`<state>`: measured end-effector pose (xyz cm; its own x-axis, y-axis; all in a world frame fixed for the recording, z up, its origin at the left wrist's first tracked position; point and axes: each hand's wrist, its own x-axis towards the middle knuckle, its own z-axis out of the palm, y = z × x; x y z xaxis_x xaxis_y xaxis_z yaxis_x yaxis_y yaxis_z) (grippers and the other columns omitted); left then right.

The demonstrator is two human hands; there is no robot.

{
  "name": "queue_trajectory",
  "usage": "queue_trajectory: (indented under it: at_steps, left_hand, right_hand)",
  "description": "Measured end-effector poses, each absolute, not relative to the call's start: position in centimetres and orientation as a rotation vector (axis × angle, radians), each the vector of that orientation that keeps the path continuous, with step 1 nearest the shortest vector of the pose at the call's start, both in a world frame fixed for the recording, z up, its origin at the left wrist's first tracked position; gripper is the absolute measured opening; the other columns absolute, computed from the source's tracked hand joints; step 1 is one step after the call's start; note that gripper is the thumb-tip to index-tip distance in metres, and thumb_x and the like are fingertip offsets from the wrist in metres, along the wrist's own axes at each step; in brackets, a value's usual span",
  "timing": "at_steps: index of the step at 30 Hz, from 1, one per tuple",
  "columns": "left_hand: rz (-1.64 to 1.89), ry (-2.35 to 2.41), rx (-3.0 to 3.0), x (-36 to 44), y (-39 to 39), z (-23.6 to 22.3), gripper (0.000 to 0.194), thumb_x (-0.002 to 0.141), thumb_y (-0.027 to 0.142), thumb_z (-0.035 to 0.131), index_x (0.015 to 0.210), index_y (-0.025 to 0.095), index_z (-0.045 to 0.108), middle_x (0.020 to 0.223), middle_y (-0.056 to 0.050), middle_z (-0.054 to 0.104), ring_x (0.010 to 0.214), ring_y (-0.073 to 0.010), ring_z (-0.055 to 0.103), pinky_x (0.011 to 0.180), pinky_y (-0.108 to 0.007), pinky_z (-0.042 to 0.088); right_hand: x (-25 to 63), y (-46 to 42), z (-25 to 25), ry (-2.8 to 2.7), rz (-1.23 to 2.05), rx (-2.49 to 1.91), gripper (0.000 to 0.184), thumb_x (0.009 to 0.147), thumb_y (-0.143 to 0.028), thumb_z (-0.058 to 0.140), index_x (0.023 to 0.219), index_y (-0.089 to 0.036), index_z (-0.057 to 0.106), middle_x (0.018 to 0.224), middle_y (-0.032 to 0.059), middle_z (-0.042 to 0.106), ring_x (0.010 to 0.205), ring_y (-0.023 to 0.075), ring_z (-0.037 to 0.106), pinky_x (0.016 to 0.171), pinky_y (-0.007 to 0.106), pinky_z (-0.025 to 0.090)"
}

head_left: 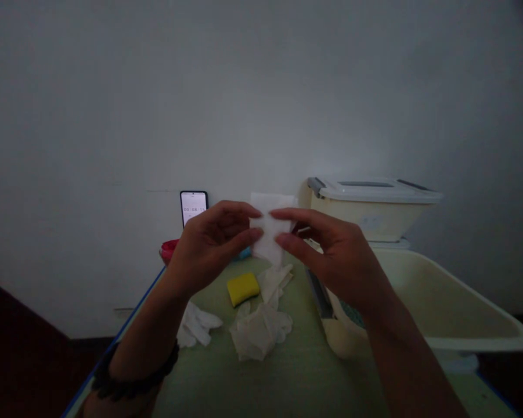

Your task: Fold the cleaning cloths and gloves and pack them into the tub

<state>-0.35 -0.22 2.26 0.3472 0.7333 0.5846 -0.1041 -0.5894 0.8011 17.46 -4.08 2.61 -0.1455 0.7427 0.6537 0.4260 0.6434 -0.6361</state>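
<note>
A folded white tissue [267, 247] is held up in front of me, above the table. My left hand [213, 238] pinches its left side between thumb and fingers. On the right side, my right hand [322, 238] grips it the same way, with the fingertips of both hands close together. Below lie a yellow sponge [242, 288], crumpled white gloves [261, 331] that look thin, and another white glove or cloth [198, 324] beside my left wrist. A bit of something blue [244, 253] shows behind the left thumb, mostly hidden.
A phone [194, 204] showing a timer leans against the wall. Part of a red container [169, 251] shows behind my left hand. At the right stand a lidded cream box [365, 217] and a large open cream bin [453, 302] on the green table [226, 383].
</note>
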Motion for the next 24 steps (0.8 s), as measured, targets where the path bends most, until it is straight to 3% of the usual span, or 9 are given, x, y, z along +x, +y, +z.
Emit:
queue_trajectory:
  at_steps: [8,16,24]
  left_hand:
    - [1.246,0.447,1.819,-0.7,0.5,1.3,0.039,0.066,0.009,0.071,0.101,0.017,0.056,0.098,-0.005,0.066,0.091,-0.018,0.063,0.08,-0.029,0.053]
    - [1.32,0.654,1.897,-0.1,0.5,1.1,0.039,0.069,0.016,0.068,0.107,0.018,0.058,0.097,-0.004,0.066,0.089,-0.0154,0.063,0.086,-0.029,0.051]
    - [1.321,0.56,1.863,0.0,0.3,1.2,0.036,0.068,0.013,0.069,0.102,0.018,0.055,0.091,-0.003,0.063,0.086,-0.0151,0.063,0.081,-0.028,0.052]
  right_hand:
    - [17.5,-4.1,2.3,-1.821,0.266,-1.019,0.043,0.072,-0.022,0.066,0.115,-0.019,0.058,0.09,0.001,0.065,0.069,0.0094,0.056,0.066,0.022,0.047]
    - [17.1,-3.7,1.9,-1.854,0.067,-1.117,0.039,0.076,-0.021,0.062,0.115,-0.017,0.057,0.094,0.0052,0.065,0.076,0.0143,0.056,0.074,0.03,0.046]
    - [17.5,-3.7,2.1,-1.732,0.368,-0.951,0.028,0.081,-0.025,0.055,0.109,-0.021,0.054,0.097,0.0035,0.063,0.085,0.014,0.059,0.077,0.029,0.049]
